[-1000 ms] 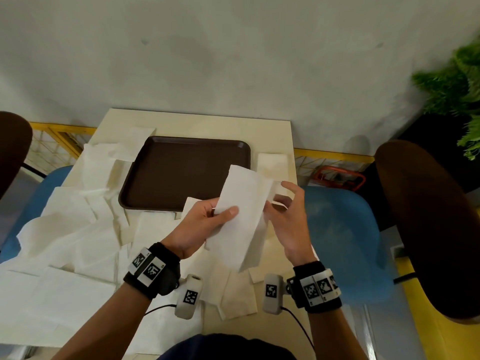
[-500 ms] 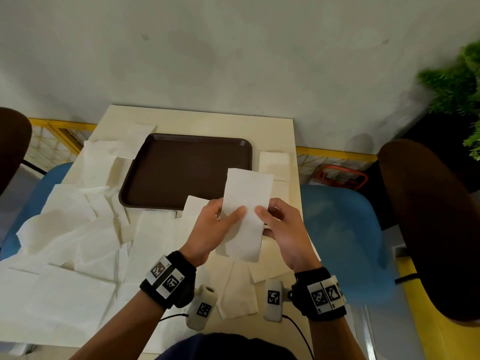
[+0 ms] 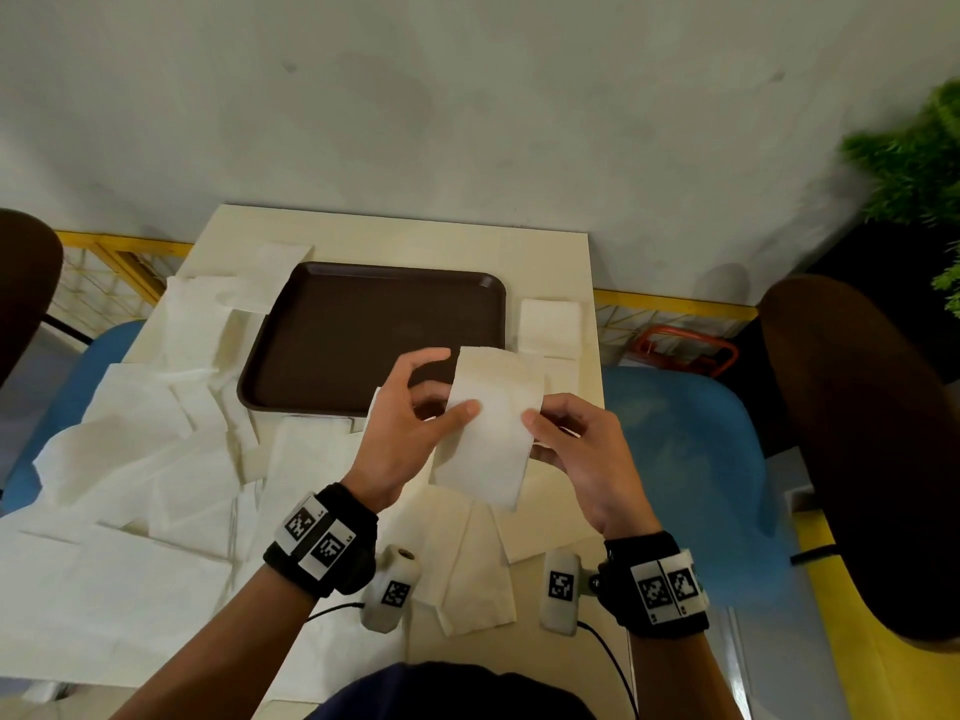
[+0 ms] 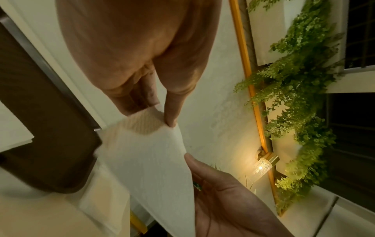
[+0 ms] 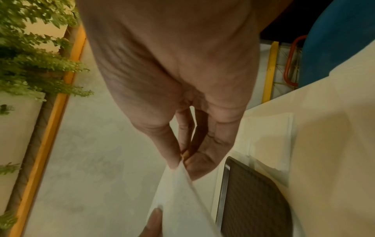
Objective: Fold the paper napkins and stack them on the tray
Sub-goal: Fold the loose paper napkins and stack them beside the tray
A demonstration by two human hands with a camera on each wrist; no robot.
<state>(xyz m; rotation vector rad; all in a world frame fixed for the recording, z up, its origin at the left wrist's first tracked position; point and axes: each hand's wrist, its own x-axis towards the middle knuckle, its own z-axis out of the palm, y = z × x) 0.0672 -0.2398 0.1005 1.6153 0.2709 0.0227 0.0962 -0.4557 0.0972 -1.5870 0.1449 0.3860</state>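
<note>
I hold a folded white paper napkin in the air over the table's near right part, just in front of the brown tray. My left hand pinches its left edge with thumb on top. My right hand pinches the right edge. In the left wrist view the napkin hangs between the left thumb and fingers, with the right hand below. The right wrist view shows the right hand's fingertips closed on the napkin. Nothing lies on the tray.
Several unfolded napkins cover the table's left and near side. A small folded stack lies right of the tray. Blue chairs stand on both sides, a brown chair and a plant to the right.
The napkin went from a long, tilted strip to a shorter folded piece held level between both hands. Both hands moved forward toward the tray's near right corner.
</note>
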